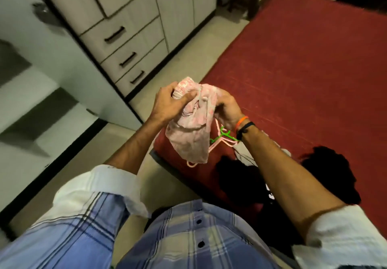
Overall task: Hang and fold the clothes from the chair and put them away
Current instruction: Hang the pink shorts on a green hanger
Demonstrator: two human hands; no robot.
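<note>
Pale pink garment [189,130] with darker pink print. Red bedcover [303,63]. Green hanger [222,135] and pink hanger [225,143]. Black clothes [236,176]. Blue-and-white plaid shirt [188,233]. Orange wristband [241,120], black wristband [246,128]. Cream drawers [125,46], black handles.

Home bedroom, red bed [303,63], wardrobe drawers [125,53]

A bed [303,63] covered in red fabric carries the things. Near its closer corner lie pink and green hangers [224,137], a pale garment [243,151] (mostly hidden by an arm) and dark clothing [236,176] beside them.
</note>
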